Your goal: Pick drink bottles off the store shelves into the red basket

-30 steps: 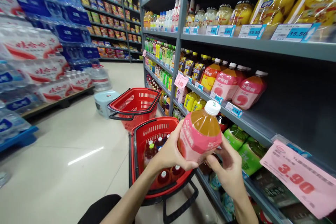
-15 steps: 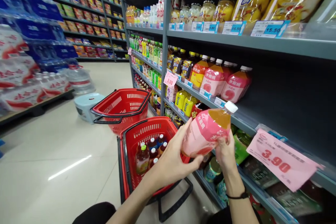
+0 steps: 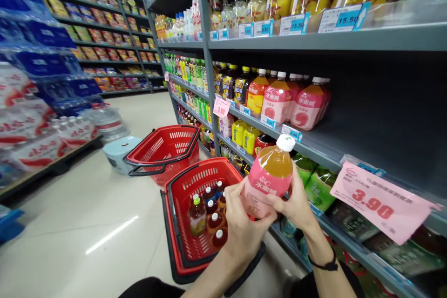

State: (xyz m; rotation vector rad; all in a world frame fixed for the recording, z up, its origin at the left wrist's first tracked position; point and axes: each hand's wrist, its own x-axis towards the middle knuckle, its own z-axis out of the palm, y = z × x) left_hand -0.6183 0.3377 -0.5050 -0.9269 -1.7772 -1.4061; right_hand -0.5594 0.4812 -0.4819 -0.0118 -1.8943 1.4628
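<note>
Both of my hands hold a juice bottle with a pink label and a white cap, nearly upright, in front of the grey shelving. My left hand cups its lower left side and bottom. My right hand wraps its lower right side; a dark band sits on that wrist. Matching pink-label bottles stand in a row on the grey shelf behind it. Below my hands a red shopping basket on the floor holds several smaller capped bottles.
A second red basket stands just beyond the first, next to a pale blue stool. Stacked packs of bottled water line the aisle's left side. A pink 3.90 price tag hangs from the shelf edge at right. Jars fill the top shelf.
The bottle has gone from tilted toward the shelf to nearly upright, and my right hand now wraps its side. The view has shifted slightly right.
</note>
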